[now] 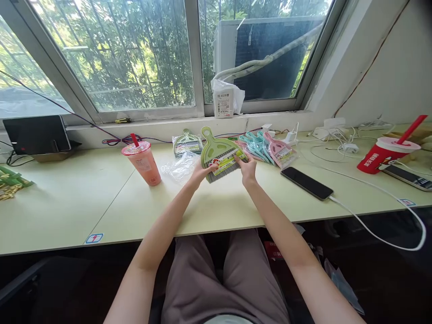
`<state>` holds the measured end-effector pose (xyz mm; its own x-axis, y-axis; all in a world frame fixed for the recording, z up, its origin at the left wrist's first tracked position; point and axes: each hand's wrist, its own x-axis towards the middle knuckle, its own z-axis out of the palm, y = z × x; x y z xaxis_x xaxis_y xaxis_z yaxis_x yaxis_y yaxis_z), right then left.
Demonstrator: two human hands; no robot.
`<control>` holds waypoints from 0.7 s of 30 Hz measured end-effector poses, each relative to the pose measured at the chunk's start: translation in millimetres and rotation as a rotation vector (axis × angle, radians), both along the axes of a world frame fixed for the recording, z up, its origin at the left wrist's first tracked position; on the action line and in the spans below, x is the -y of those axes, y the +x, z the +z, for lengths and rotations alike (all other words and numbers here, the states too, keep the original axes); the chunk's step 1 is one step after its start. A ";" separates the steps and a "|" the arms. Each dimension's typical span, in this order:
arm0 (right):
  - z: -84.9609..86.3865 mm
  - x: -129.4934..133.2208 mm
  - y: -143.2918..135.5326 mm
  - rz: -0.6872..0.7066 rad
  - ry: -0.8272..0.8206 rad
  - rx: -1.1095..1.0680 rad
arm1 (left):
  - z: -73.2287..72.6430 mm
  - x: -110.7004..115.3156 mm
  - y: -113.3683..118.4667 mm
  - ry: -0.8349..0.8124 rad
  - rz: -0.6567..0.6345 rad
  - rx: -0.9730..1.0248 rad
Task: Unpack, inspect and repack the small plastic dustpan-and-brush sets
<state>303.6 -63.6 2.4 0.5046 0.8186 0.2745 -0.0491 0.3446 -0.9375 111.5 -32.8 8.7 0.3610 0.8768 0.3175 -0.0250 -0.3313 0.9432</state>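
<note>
A green mini dustpan and brush set (216, 146) with a yellow-green label and grey bristles is held up above the table, tilted. Its left edge is gripped by my left hand (203, 173), thumb on the label. On the other side my right hand (247, 168) pinches its lower right edge. Just left of it, a crumpled clear plastic bag (180, 167) lies on the table. Behind that bag rests another green dustpan set (187, 143) in clear wrapping. To the right are several blue dustpan sets (258, 146) and a pink dustpan set (279, 150).
A pink drink cup (143, 163) stands on the left, and a red cup (383, 157) on the right. A black phone (307, 182) is plugged into a white cable (374, 231) that hangs over the table edge. A tablet (37, 135) leans at the back left.
</note>
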 end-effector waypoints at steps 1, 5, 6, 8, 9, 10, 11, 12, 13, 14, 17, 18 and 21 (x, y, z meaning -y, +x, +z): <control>-0.3 -0.3 0.4 0.006 -0.004 -0.007 | -1.4 0.9 1.3 -0.007 0.008 0.006; 0.2 0.0 -0.5 0.094 -0.015 -0.020 | -4.2 0.1 -0.1 -0.030 0.035 0.042; 0.8 0.5 -1.2 0.113 -0.020 -0.024 | -4.5 -1.1 -1.4 -0.026 0.037 0.054; 2.1 1.8 -2.4 0.149 -0.035 -0.051 | -5.2 -3.4 -3.8 -0.016 0.031 0.081; 2.6 2.5 -2.6 0.167 -0.042 -0.071 | -5.4 -4.0 -4.5 -0.018 0.027 0.095; 3.0 3.0 -2.5 0.185 -0.047 -0.092 | -5.4 -4.1 -4.8 -0.025 0.023 0.111; 3.2 3.4 -2.1 0.200 -0.051 -0.110 | -5.2 -3.5 -4.8 -0.036 0.019 0.129; 3.2 3.6 -1.6 0.209 -0.052 -0.122 | -4.7 -2.5 -4.4 -0.048 0.011 0.146; 3.1 3.6 -0.9 0.209 -0.054 -0.130 | -4.0 -1.0 -3.8 -0.058 -0.001 0.161; 2.9 3.5 -0.4 0.200 -0.055 -0.131 | -3.2 0.7 -3.2 -0.064 -0.014 0.174; 2.9 2.7 0.2 0.152 -0.049 -0.102 | -1.4 4.5 -2.1 -0.061 -0.056 0.200; 3.2 2.6 -0.1 0.143 -0.042 -0.084 | -1.4 4.7 -2.2 -0.060 -0.060 0.204; 4.5 3.6 -2.1 0.146 -0.029 -0.031 | -4.1 1.9 -3.6 -0.071 -0.053 0.208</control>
<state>301.5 -67.2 6.9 0.3877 0.8911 0.2358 -0.1257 0.3045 -0.9442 107.9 -34.8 4.7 0.3402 0.8813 0.3280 -0.2373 -0.2570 0.9368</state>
